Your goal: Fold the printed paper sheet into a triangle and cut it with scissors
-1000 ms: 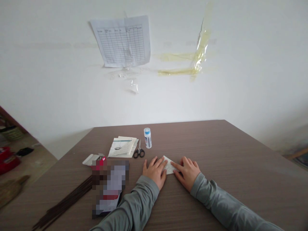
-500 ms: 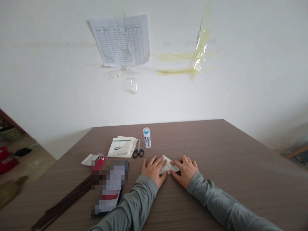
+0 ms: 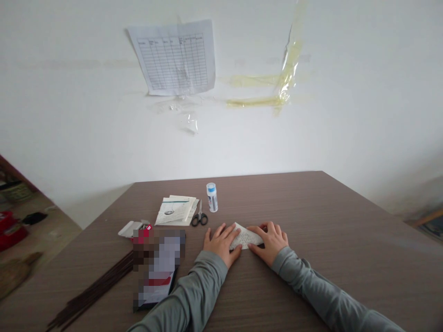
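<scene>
A small white folded paper [image 3: 246,237] with handwriting lies on the brown wooden table [image 3: 328,221] in front of me. My left hand [image 3: 220,243] lies flat with its fingers spread on the paper's left end. My right hand [image 3: 272,240] presses on the paper's right end, fingers curled over its edge. Both arms wear grey sleeves.
Behind the hands stand a glue bottle [image 3: 212,197] with a blue cap, black-handled scissors [image 3: 200,218] and a stack of printed papers [image 3: 176,211]. To the left lie a blurred-out packet [image 3: 157,267], a small box [image 3: 133,228] and a bundle of thin dark sticks [image 3: 93,293]. A table sheet [image 3: 175,57] hangs on the wall.
My right hand has slid a little to the right along the paper, uncovering more of it. My left hand has stayed in place.
</scene>
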Available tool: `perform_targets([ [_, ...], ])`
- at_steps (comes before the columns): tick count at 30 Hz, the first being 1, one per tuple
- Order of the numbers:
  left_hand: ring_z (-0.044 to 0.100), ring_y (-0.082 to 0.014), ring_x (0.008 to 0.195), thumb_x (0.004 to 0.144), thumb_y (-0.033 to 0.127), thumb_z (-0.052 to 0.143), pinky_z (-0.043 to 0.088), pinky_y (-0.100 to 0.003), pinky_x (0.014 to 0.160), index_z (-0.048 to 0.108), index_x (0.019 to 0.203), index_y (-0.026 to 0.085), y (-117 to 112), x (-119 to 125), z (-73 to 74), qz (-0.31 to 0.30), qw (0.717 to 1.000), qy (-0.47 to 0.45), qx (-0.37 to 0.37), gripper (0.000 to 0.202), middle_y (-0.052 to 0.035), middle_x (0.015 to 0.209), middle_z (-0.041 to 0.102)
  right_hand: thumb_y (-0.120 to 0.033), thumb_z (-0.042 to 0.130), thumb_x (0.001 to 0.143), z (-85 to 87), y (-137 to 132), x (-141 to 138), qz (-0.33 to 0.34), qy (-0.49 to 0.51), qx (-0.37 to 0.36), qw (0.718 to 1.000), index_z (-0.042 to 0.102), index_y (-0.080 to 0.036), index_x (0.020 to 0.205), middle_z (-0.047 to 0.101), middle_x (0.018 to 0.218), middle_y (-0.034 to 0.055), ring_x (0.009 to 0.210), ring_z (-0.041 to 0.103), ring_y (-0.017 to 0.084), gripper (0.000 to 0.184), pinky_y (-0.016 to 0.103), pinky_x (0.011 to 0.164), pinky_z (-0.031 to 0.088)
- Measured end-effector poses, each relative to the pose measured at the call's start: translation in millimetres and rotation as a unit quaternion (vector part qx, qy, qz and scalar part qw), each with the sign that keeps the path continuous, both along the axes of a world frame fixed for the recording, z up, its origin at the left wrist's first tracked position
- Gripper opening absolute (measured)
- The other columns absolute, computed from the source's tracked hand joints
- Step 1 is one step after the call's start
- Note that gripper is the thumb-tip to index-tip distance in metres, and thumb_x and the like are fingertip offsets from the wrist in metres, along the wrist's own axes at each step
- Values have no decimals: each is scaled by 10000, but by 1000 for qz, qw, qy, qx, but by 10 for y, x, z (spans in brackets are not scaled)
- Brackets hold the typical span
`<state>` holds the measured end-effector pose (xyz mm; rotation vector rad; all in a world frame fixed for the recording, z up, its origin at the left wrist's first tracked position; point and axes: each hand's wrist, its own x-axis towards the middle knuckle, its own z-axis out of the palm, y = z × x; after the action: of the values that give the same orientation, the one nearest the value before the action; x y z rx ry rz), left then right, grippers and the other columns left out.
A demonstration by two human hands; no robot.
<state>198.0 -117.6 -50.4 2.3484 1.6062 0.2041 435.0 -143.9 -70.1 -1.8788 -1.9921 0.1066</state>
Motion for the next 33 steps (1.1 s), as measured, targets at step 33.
perform_targets([
  [33,557,-469,1911,1193,334,768,342,-868,1600,783,1835,435,-47,47,60,8,1000,-8,9,650,-29,1989,676,-98,638,1062,-133,44,439,38,-9,32,999,1018,-538,1425,880,1692,48,1683,718,432,685,745,1425,564],
])
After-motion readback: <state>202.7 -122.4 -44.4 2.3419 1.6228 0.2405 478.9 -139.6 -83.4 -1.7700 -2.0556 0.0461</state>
